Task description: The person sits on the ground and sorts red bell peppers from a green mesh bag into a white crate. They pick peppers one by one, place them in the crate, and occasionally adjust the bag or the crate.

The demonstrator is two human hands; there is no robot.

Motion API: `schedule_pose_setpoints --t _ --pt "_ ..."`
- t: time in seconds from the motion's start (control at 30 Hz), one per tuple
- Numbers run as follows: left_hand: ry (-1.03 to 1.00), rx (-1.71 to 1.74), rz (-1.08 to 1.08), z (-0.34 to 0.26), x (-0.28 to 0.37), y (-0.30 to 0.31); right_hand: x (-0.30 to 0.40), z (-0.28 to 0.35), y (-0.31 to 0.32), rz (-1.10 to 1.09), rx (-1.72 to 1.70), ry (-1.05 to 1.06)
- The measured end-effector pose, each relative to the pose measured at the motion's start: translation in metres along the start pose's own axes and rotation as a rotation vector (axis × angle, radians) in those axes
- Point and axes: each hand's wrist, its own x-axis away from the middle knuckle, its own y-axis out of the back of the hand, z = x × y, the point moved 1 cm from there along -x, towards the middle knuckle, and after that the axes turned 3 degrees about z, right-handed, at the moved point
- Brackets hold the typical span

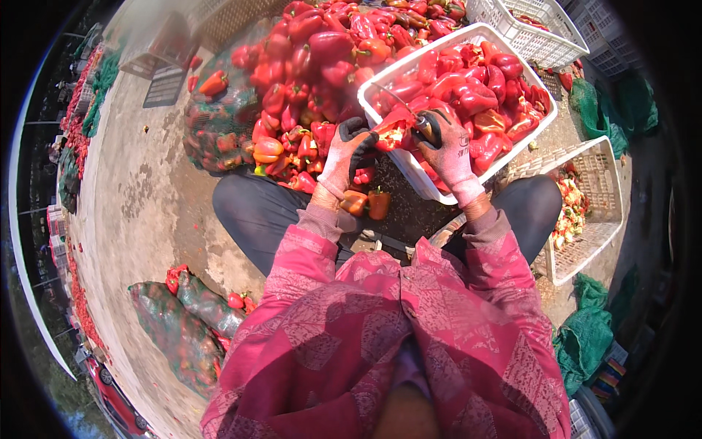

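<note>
Both my hands wear pink work gloves with dark grey fingers and meet at the near left side of a white plastic crate [526, 134]. My left hand [351, 156] grips a red bell pepper [394, 131], opened so that its pale inside shows. In my right hand [445, 144] is the handle of a tool [424, 128]; a thin curved metal piece near it reaches up and left over the crate. Red peppers [474, 97], several of them split, fill the crate. To the left, whole peppers [332, 46] lie in a large heap.
Green mesh sacks of peppers stand left of the heap [219, 131] and lie at lower left [175, 329]. A tilted white crate [614, 203] at right holds pepper cores [570, 211]. Two orange peppers [378, 204] lie between my knees. Another crate [570, 41] stands at upper right.
</note>
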Motion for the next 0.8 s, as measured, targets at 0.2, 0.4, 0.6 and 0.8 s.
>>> schedule_pose_setpoints --t 0.2,0.4,0.6,0.8 --pt "-0.334 -0.405 0.504 0.005 -0.021 0.008 0.013 0.017 0.008 0.168 -0.041 0.093" --pt "-0.085 -0.214 0.202 0.014 -0.023 0.001 0.011 0.026 0.027 0.31 -0.281 -0.454" --pt "-0.091 -0.186 0.35 0.001 -0.015 -0.008 0.014 0.007 0.005 0.411 -0.309 -0.433" --pt "-0.014 -0.003 0.437 -0.008 -0.008 -0.012 0.02 0.011 0.002 0.356 -0.519 -0.492"
